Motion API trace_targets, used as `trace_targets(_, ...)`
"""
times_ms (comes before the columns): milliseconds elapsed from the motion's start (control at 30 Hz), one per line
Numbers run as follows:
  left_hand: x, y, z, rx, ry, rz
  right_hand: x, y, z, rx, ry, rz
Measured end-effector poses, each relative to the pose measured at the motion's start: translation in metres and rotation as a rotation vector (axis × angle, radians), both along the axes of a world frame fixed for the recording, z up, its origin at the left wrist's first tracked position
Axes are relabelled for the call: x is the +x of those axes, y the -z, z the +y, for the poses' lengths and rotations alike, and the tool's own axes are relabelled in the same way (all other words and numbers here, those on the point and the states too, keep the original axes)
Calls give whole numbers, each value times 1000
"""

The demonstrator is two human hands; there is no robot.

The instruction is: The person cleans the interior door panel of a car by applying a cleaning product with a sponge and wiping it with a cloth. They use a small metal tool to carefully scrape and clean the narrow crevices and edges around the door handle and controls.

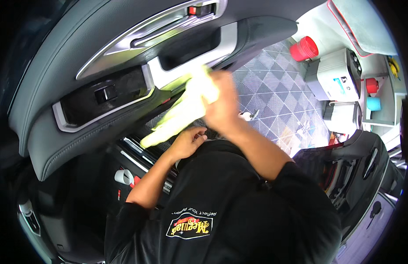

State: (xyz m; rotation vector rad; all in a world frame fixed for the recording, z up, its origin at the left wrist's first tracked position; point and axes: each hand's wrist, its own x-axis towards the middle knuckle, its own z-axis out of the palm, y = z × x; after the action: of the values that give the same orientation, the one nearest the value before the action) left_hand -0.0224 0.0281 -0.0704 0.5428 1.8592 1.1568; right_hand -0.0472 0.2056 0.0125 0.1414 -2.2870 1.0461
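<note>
A bright yellow cloth point(187, 110) hangs from my right hand point(222, 102), which is blurred and closed on it beside the car door's inner panel. The cloth trails down to the left, over the door sill. Below it, my left hand point(189, 142) rests near my waist with its fingers curled and nothing seen in it. The door panel point(72, 145) is grey with stitching; it carries a window switch point(106, 94) in a glossy black trim, a silver-edged pull pocket point(228, 41) and a chrome inner door handle point(164, 29).
A red bucket point(304, 49) and a grey-white machine point(332, 76) stand on the patterned tile floor point(270, 92) at the right. A white bottle point(246, 115) is on the floor past my right wrist. Another glossy black car door point(349, 178) lies to my right. A white roll point(123, 177) is at the left.
</note>
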Motion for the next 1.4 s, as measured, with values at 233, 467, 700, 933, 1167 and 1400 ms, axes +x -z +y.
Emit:
trace_targets(233,9,34,-10,23,-225,424,-15,29,-33,338,-80,44)
trace_targets(467,36,38,-15,127,-644,207,-36,-42,50,-268,-272,-345)
trace_targets(700,67,33,42,183,-906,-58,-78,-64,15,472,-594,-278)
trace_targets(933,71,34,28,230,-1068,15,-94,-93,21,586,-733,-301)
trace_targets(1167,68,27,43,279,-1106,45,-90,-79,0,769,-670,-199)
trace_targets(1400,96,45,38,303,-1168,-42,-80,-77,27,749,-685,-303)
